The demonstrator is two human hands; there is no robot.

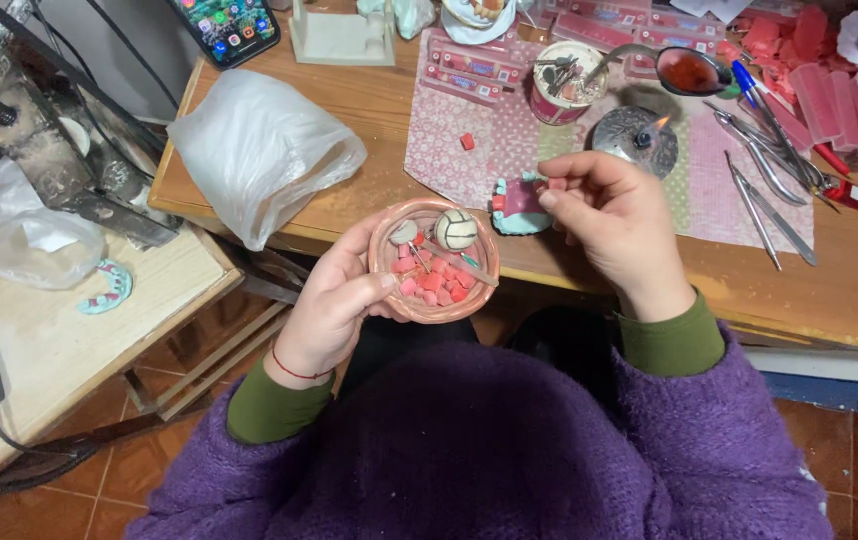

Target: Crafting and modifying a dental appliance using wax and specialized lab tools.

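Wooden and cluttered, the counter [369, 110] runs across the top of the view, its front edge passing just behind both hands, with tiled floor [129, 480] below. The left hand [334, 300] cups a small pinkish bowl [389, 285] held out past the counter's edge over the lap, thumb on the rim; inside lie pink wax pieces [434, 285], a round striped ball [456, 229] and a thin tool [459, 262]. The right hand [619, 220] is closed, fingertips pinching a small pink piece [555, 184] above the counter's edge, just beside a teal and pink dental model [519, 205]. A lit burner [639, 135] stands close behind the right hand on a patterned mat [459, 150]. Metal instruments [764, 190] lie to the right, a white plastic bag [259, 150] to the left, overhanging the edge. Open room is scarce; a lower side table [59, 330] stands at left.
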